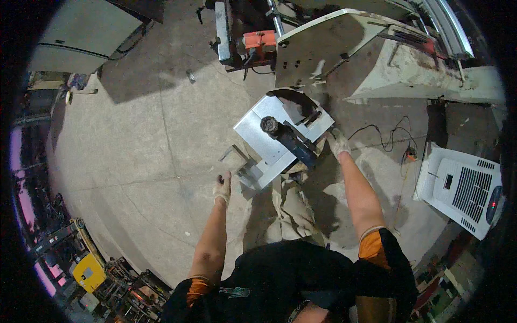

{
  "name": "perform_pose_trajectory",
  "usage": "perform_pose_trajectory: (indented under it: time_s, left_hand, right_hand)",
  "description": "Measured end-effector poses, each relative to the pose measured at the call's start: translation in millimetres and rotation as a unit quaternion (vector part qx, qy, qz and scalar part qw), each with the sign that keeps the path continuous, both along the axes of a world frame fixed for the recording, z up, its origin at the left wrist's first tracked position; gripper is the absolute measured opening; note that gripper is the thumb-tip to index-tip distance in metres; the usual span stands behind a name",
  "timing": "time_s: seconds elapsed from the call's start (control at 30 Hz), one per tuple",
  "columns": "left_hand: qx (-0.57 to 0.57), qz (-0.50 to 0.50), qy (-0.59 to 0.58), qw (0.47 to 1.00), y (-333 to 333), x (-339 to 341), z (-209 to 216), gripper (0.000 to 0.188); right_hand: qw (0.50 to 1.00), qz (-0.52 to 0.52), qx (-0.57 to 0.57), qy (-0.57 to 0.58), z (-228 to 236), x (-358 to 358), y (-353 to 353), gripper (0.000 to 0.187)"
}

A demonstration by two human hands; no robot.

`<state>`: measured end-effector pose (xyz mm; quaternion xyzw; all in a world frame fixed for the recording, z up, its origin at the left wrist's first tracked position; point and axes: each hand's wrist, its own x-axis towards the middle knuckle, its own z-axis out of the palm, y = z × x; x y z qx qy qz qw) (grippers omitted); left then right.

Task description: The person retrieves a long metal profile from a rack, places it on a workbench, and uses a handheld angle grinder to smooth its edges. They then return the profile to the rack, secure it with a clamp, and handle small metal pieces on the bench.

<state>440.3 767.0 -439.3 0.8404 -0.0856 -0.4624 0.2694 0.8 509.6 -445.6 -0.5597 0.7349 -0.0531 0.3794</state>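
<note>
A bright sheet-metal panel [258,132] with bent flanges is tilted in front of my legs. It carries a black cylindrical, motor-like part [293,142] with a round, ridged end, and a dark curved piece shows at its far edge. My right hand [337,142], in a pale glove, grips the panel's right corner, its fingers partly hidden. To the left, my gloved left hand [222,189] with dark fingertips is held apart from the panel, fingers extended and nothing seen in it. Nearest to it is the panel's bent lower-left flange [250,173], which looks blurred.
A large pale machine [323,51] with an orange-red motor [259,41] stands ahead. A light grey vented cover [458,185] lies at right, near a dark cable [385,144]. Far left are a grey cabinet [86,32] and yellow equipment [89,273].
</note>
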Motion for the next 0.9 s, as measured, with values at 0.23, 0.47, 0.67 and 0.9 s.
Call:
perform_pose_trajectory:
  time_s: [0.23, 0.47, 0.67, 0.9]
  left_hand:
    - [0.008, 0.119, 0.155, 0.981, -80.6, 37.9, -46.8, 0.096]
    - [-0.057, 0.307, 0.311, 0.898, -83.8, 26.3, -82.9, 0.078]
    - [-0.144, 0.345, 0.376, 0.848, -89.0, 38.7, -113.5, 0.049]
    - [-0.155, 0.278, 0.328, 0.889, -158.2, 65.3, -119.5, 0.033]
  right_hand:
    - [0.981, 0.056, -0.059, 0.178, -28.4, 60.5, -90.3, 0.068]
    - [0.980, 0.142, 0.038, 0.134, -61.6, 84.1, -134.5, 0.041]
    - [0.970, 0.085, 0.128, 0.186, -68.9, 75.1, -121.9, 0.063]
    - [0.992, 0.023, 0.081, 0.093, -83.8, 36.6, -73.7, 0.072]
